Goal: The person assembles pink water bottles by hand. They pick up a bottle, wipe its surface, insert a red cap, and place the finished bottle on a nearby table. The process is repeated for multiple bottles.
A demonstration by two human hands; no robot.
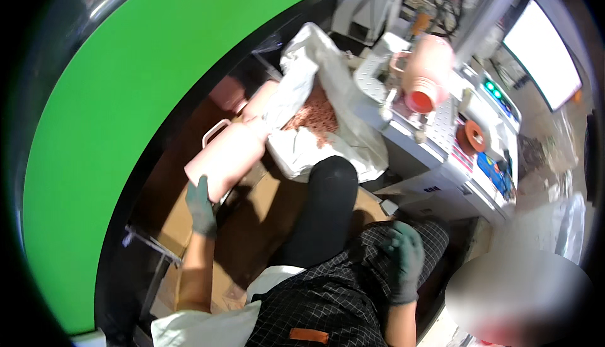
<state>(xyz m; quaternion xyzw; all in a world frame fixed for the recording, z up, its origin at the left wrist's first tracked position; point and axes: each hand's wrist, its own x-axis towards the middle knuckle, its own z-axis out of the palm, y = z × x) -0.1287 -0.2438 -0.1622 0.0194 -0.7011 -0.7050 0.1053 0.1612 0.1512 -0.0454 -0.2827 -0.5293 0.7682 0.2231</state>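
My left hand point(201, 207), in a grey-green glove, grips the base end of a pale pink bottle point(228, 158) with a side handle. The bottle lies tilted, its neck end pointing up and right toward a white sack point(362, 139). Two more pink bottles are partly visible behind it, one point(259, 99) beside the sack and a shadowed one point(229, 94) farther left. My right hand point(405, 255), gloved alike, hovers over my right thigh with loosely bent fingers and nothing visible in it. Another pink bottle point(430, 70) with an open mouth is mounted on the machine at the right.
Reddish-brown bits point(315, 117) fill part of the sack. A white machine point(428, 183) with a perforated metal plate stands right, an orange-brown ring point(471, 136) on it. Beyond are a lit screen point(543, 54) and cables. A large green panel point(126, 120) curves along the left. Cardboard point(252, 246) lies below.
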